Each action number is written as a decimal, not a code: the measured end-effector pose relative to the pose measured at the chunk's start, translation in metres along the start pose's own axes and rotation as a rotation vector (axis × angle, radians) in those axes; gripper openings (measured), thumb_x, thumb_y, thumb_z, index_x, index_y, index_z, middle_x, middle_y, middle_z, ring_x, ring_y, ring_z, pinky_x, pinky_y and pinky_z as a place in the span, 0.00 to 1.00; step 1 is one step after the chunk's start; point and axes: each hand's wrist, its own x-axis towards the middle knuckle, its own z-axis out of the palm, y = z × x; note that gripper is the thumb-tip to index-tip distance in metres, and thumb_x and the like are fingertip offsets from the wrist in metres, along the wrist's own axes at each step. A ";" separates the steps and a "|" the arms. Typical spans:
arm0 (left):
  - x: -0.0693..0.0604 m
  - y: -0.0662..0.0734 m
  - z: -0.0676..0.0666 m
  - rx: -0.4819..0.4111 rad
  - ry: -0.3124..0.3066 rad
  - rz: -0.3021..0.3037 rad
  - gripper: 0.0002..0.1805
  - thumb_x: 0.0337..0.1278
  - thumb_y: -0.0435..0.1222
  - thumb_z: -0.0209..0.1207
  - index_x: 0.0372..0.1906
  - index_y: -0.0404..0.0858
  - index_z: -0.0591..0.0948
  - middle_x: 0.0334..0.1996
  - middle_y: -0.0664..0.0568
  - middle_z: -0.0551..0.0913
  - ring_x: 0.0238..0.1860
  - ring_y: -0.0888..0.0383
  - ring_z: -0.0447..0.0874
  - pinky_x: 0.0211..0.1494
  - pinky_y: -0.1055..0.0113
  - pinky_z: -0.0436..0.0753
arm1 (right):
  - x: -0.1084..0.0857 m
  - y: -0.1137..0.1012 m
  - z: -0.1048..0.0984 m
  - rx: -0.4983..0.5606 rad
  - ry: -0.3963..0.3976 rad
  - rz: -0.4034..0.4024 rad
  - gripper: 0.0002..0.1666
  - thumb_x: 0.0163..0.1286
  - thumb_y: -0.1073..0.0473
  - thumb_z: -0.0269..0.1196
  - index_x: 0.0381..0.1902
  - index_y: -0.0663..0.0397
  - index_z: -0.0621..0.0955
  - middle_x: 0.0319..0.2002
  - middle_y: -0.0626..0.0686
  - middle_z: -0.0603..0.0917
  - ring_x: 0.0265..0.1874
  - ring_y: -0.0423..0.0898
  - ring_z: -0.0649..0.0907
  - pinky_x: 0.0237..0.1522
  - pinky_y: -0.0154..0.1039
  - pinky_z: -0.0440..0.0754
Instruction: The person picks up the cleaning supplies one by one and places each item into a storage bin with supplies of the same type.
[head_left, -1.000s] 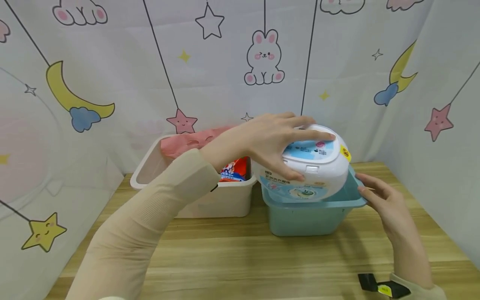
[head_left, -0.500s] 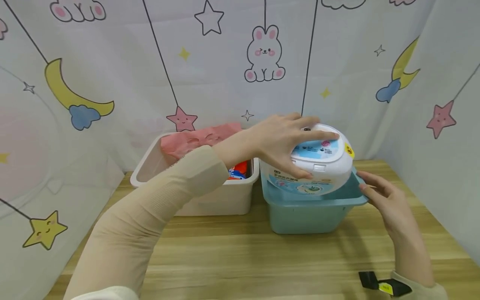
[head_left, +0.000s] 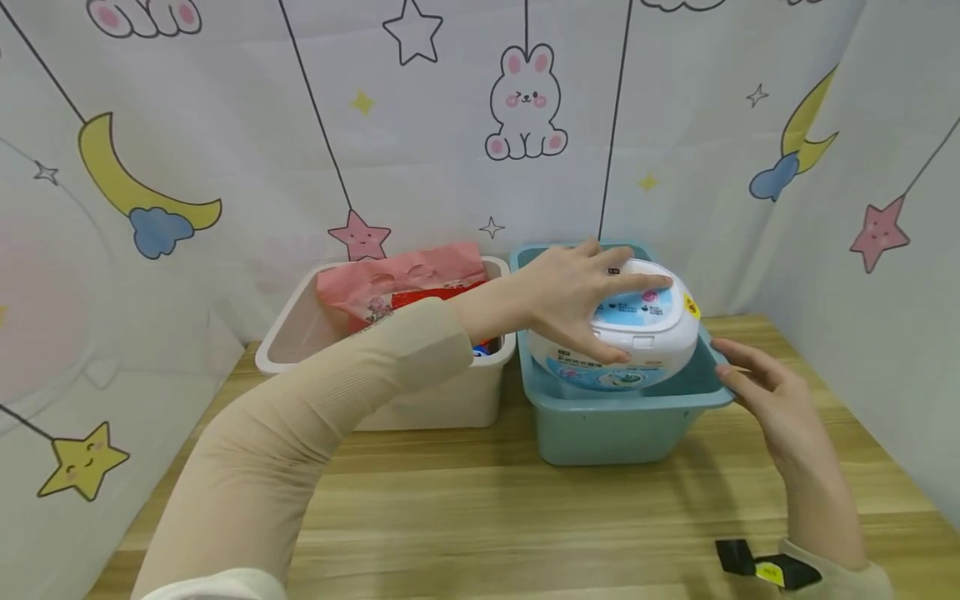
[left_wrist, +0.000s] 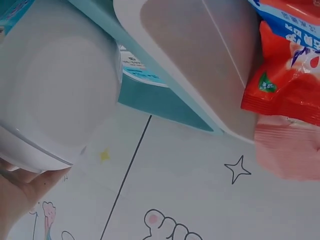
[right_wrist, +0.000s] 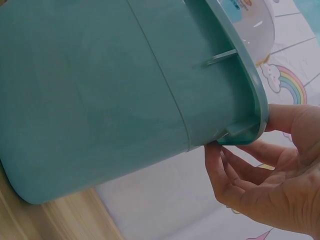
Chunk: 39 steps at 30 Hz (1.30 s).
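Observation:
My left hand (head_left: 573, 296) spreads over the top of a white plastic tub (head_left: 652, 354) with a blue label, thumb on the near side and fingers across the lid. The tub tilts within the mouth of a teal bin (head_left: 607, 433), its lower part hidden behind the bin's front wall. At the bin's right corner, my right hand (head_left: 772, 408) pinches the rim; the right wrist view shows the thumb and fingers of this hand (right_wrist: 280, 180) on either side of the rim (right_wrist: 257, 95). Another white-and-blue labelled surface (left_wrist: 140, 67) shows inside the bin in the left wrist view.
Left of the teal bin stands a cream bin (head_left: 435, 404), close against it. It holds a pink package (head_left: 375, 283) and red-and-blue packets (left_wrist: 290, 75). A patterned curtain (head_left: 450, 125) hangs behind the wooden table (head_left: 487, 517).
My left hand and the tub have moved slightly right and lower into the teal bin, uncovering its back rim. The right hand keeps its hold on the rim. The head view has shifted slightly.

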 end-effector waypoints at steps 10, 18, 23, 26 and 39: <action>0.010 -0.001 0.015 -0.077 -0.081 -0.080 0.48 0.44 0.73 0.49 0.74 0.68 0.50 0.70 0.56 0.63 0.57 0.58 0.69 0.52 0.67 0.76 | -0.001 0.000 0.001 0.026 -0.007 -0.025 0.24 0.71 0.60 0.57 0.64 0.55 0.73 0.50 0.37 0.76 0.42 0.30 0.78 0.41 0.19 0.77; 0.019 0.005 0.029 -0.084 -0.112 -0.109 0.48 0.45 0.72 0.49 0.74 0.66 0.50 0.70 0.54 0.62 0.57 0.57 0.68 0.49 0.66 0.77 | 0.000 0.000 0.001 0.027 -0.004 -0.024 0.24 0.71 0.59 0.58 0.64 0.55 0.73 0.50 0.37 0.76 0.41 0.30 0.79 0.41 0.19 0.78; 0.022 0.006 0.035 -0.090 -0.116 -0.127 0.48 0.46 0.72 0.50 0.74 0.66 0.50 0.70 0.53 0.62 0.58 0.55 0.68 0.51 0.65 0.78 | 0.000 0.001 0.002 0.034 -0.011 -0.028 0.24 0.71 0.59 0.58 0.64 0.55 0.73 0.50 0.38 0.77 0.41 0.31 0.79 0.41 0.19 0.77; 0.024 0.007 0.037 -0.099 -0.124 -0.122 0.48 0.46 0.71 0.51 0.74 0.65 0.51 0.70 0.52 0.62 0.59 0.54 0.68 0.52 0.63 0.77 | 0.000 0.001 0.001 0.032 -0.008 -0.023 0.24 0.71 0.59 0.58 0.64 0.55 0.73 0.50 0.37 0.76 0.41 0.31 0.79 0.41 0.19 0.77; 0.024 0.010 0.049 -0.098 -0.181 -0.117 0.47 0.48 0.71 0.49 0.74 0.65 0.50 0.71 0.50 0.62 0.63 0.49 0.68 0.58 0.56 0.76 | 0.000 0.001 0.002 0.015 0.002 -0.022 0.25 0.71 0.58 0.58 0.64 0.55 0.73 0.50 0.37 0.76 0.41 0.32 0.79 0.41 0.19 0.78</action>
